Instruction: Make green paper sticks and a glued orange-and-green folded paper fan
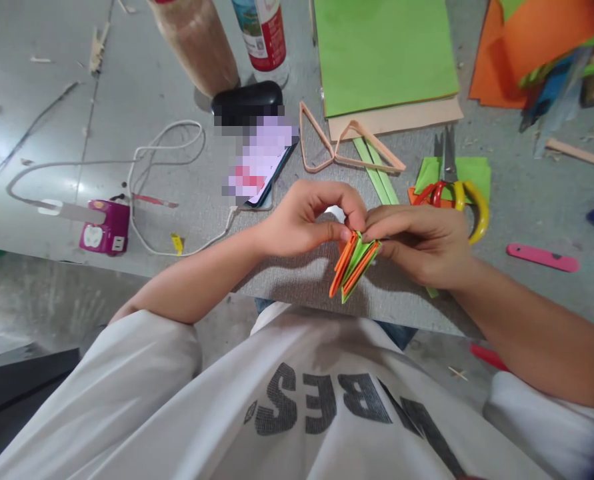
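Between my two hands is a small folded paper piece (355, 265) in orange and green, its layers fanned into points toward my body. My left hand (311, 217) pinches its upper left edge between thumb and fingers. From the other side, my right hand (421, 241) grips the upper right edge, with the fingertips of both hands almost meeting. The fingers partly cover the paper's top. Just beyond the hands lie green paper strips (377, 175) and a bent tan strip shaped into two triangular loops (371, 148).
Scissors (449, 177) with red and yellow handles lie beyond my right hand, near a pink cutter (543, 258). Green sheets (387, 53) are stacked at the back. A phone (264, 160), black case (249, 100), bottle (264, 33) and purple plug adapter (105, 227) with cable stand leftward.
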`<state>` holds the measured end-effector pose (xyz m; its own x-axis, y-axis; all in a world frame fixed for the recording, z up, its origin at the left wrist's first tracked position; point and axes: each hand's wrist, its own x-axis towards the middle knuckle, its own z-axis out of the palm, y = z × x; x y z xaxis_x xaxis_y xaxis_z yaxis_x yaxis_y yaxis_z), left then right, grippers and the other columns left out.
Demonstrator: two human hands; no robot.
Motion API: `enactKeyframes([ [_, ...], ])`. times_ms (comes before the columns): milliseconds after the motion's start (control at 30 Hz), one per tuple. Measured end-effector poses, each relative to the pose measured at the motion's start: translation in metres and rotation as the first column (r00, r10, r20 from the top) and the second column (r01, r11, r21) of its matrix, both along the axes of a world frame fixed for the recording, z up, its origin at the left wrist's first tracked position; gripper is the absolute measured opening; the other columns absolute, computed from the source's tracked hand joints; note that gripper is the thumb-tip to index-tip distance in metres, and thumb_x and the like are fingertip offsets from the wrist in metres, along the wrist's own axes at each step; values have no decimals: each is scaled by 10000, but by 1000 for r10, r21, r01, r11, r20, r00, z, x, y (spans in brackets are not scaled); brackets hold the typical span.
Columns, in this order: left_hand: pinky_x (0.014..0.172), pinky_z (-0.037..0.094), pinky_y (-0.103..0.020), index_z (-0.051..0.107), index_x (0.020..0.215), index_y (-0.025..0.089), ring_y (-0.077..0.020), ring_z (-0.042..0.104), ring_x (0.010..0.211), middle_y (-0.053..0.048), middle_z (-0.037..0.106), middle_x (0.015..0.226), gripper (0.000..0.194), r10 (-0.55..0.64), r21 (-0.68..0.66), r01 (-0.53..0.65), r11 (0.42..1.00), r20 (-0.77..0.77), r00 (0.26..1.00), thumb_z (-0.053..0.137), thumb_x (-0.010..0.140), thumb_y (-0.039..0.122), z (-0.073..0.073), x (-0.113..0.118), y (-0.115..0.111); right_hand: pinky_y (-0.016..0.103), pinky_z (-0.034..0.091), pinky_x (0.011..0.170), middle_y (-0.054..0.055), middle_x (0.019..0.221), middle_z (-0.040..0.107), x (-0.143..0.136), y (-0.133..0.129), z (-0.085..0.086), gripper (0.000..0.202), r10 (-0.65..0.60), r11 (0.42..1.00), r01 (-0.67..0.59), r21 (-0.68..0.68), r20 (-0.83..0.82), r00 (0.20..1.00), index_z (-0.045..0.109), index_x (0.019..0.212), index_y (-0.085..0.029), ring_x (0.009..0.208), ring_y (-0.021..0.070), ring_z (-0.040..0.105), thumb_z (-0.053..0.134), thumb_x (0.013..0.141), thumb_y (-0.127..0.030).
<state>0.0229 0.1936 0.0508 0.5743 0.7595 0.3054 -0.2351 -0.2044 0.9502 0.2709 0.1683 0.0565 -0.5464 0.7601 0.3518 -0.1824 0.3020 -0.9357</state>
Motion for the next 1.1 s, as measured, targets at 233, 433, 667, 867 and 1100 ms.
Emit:
enactKeyframes([
  [233,801,671,-393,812,876,218,-210,805,843,-67,818,881,544,-1,-16,1,1000,20,1000,998,879,730,0,2,-3,417,721,820,20,1006,888,-1,1,1,136,16,1000,-16,-20,-6,1000,945,1116,-412,847,238,822,981,994,-365],
  [433,785,669,-382,806,870,216,-198,795,830,-63,809,878,504,-1,-30,2,1000,32,999,1012,893,675,0,2,-5,419,707,809,21,986,877,-1,1,1,122,27,999,-27,-22,3,1000,949,1101,-407,826,232,806,988,988,-380],
  [667,806,669,-376,827,898,218,-196,796,854,-67,819,903,443,-25,15,25,1000,39,999,982,944,630,1,1,-4,404,703,814,20,980,872,-2,0,0,103,16,1000,-16,-20,15,1000,945,1075,-393,830,224,800,991,982,-393],
  [867,852,674,-400,825,886,218,-196,787,843,-56,794,868,481,-19,8,19,1000,33,999,998,910,667,-2,2,-2,418,716,834,8,1015,887,-1,-1,-2,160,11,1000,-11,0,6,1000,947,1121,-427,833,233,813,990,980,-364],
  [1100,850,672,-418,801,883,221,-207,786,864,-61,789,889,523,14,-31,-14,999,7,1000,981,909,712,-3,3,-4,429,699,816,18,960,863,-1,-1,2,101,-14,996,18,-91,43,999,931,1041,-391,808,234,785,995,976,-433],
])
